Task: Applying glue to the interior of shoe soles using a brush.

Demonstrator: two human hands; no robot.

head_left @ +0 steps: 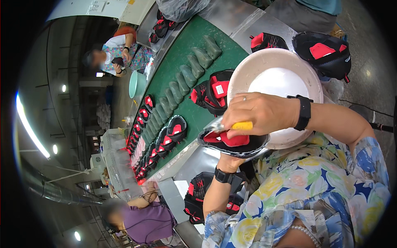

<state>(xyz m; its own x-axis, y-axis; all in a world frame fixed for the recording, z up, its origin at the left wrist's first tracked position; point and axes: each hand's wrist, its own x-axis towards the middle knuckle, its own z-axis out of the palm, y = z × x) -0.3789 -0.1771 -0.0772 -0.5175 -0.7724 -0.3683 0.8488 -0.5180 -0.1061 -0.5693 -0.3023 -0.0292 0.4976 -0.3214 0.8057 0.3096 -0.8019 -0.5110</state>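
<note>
Your right hand (258,111) is closed around the yellow-handled brush (243,125), its bristles angled down to the upper just ahead of the fingers. Your left hand (230,160) sits below, mostly hidden by the work; how far its fingers close cannot be told, though it appears to carry the load. The black-and-red shoe upper (237,141) lies between the two hands, open side up.

Step judged: brushing along the upper's margin. Recommended: keep your left-hand support firm beneath the brushed portion, and turn the upper rather than twisting your right wrist. Use light, even strokes, keeping bristles off the red lining. The basin (236,74) of white contents stands beyond and partly under your right forearm; any dip should be drained at its rim, lest drips mark the upper.
</note>
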